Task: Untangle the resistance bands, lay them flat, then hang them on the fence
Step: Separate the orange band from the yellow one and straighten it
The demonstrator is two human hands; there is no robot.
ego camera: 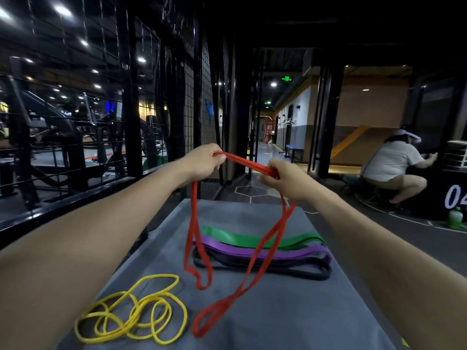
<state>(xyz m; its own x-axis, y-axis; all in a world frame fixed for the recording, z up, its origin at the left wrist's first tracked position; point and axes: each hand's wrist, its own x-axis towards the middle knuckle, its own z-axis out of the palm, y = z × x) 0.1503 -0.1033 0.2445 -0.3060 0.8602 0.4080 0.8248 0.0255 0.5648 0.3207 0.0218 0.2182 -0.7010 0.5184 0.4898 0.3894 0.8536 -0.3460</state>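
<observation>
Red band (pixel 252 263) held up above grey worktop (pixel 290 311), short doubled stretch taut between both hands, two long loops hanging down; lower ends reach worktop surface. Left hand (pixel 202 164) fingers clenched on band's left end; right hand (pixel 285 179) fingers clenched on right end. Behind hanging loops, green band (pixel 232 236), purple band (pixel 298 252) and black band (pixel 290 270) lie flat side by side. Yellow band (pixel 134 314) lies coiled, tangled, at near left. Black wire fence (pixel 101 102) runs along left. Person crouches far right (pixel 394 165).
</observation>
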